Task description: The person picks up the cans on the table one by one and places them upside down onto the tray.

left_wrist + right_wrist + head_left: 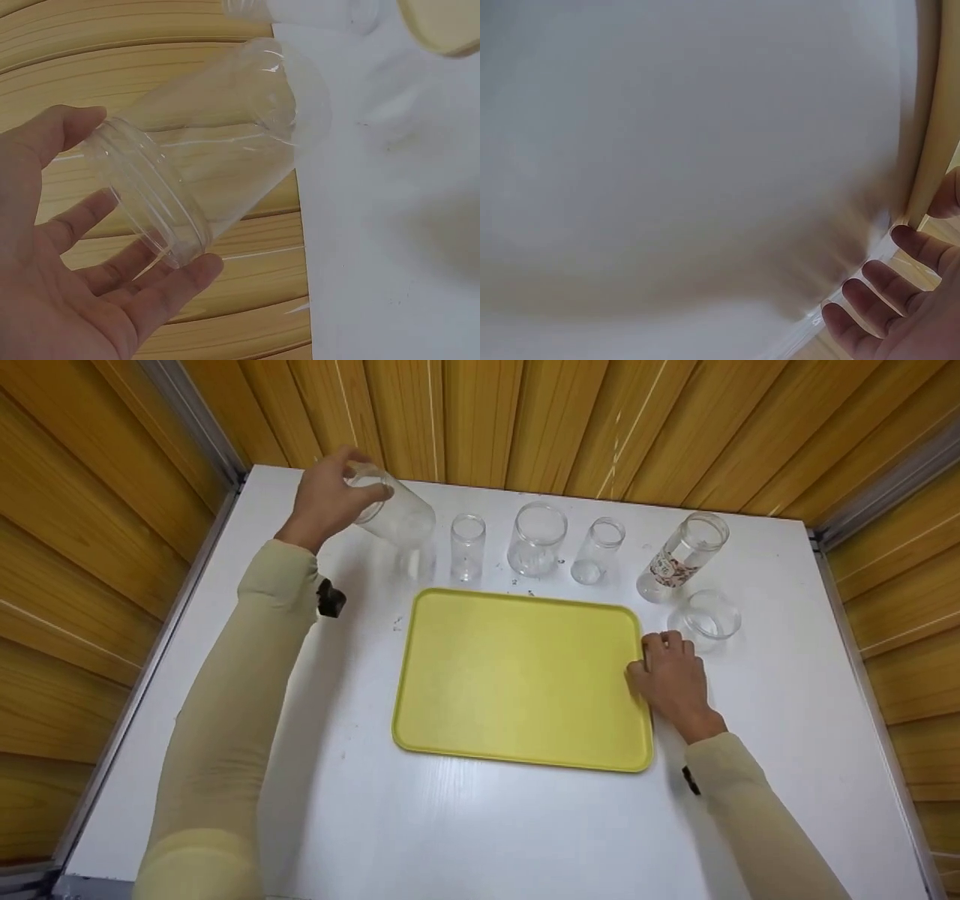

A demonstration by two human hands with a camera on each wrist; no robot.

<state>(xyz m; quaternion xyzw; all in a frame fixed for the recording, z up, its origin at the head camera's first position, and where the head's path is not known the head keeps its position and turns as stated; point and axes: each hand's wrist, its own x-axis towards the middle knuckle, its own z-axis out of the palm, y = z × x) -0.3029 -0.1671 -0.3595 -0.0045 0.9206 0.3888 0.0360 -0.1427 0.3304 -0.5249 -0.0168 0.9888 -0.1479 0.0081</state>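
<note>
My left hand (pixel 330 499) grips a large clear plastic jar (pixel 405 514) by its threaded neck, at the table's back left. The jar tilts, mouth toward my palm and base pointing right and down, over the back edge of the table. In the left wrist view the thumb and fingers spread around the rim of the jar (pixel 217 150). At the right edge of the yellow tray (pixel 517 682), my right hand (pixel 675 679) holds the rim, thumb on the tray side and fingers outside. The right wrist view shows those fingertips close to the tray's edge (pixel 930 105).
Along the back stand a slim clear jar (pixel 468 551), a wide jar (pixel 537 544), another slim jar (pixel 598 551) and a tall jar with a floral label (pixel 675 566). A low clear container (pixel 709 619) sits just beyond my right hand. Wooden-patterned walls (pixel 480 420) border the white table (pixel 465 825).
</note>
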